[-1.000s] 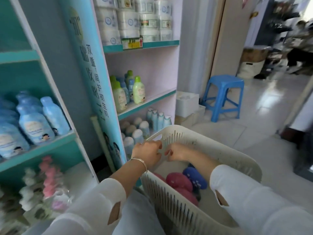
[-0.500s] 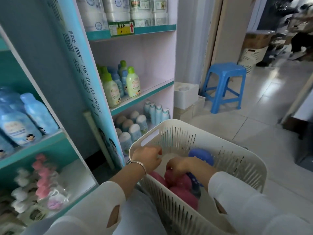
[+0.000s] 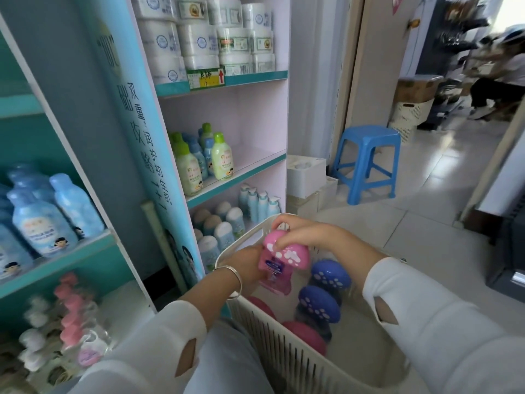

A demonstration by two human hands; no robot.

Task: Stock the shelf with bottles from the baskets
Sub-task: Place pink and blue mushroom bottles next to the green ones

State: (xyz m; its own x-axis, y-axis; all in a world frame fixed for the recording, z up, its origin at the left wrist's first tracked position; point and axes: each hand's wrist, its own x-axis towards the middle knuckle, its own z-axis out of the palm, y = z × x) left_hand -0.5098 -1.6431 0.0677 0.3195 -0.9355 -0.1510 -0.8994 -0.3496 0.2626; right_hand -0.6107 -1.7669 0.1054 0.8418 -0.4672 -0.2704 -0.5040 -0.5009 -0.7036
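A cream slatted basket [image 3: 287,356] rests in front of me on my lap. Above its near-left corner I hold a pink bottle [image 3: 277,268] with a paw-print cap. My right hand [image 3: 301,234] grips the cap from above, and my left hand [image 3: 247,265], with a silver bangle, holds the bottle's body at the rim. Two blue paw-capped bottles [image 3: 319,304] and other pink ones [image 3: 305,336] lie inside the basket. The shelf unit [image 3: 238,172] stands to the left and ahead.
Shelves hold white jars [image 3: 216,38] on top, green-capped bottles [image 3: 221,157] in the middle and pale bottles [image 3: 227,223] below. Blue bottles [image 3: 42,217] fill the left shelf. A blue stool [image 3: 366,160] and white boxes [image 3: 305,174] stand on the tiled floor. A person sits far right.
My right hand has lifted a pink bottle up out of the basket, and my left hand has moved from the rim onto the bottle. The view has tilted up slightly.
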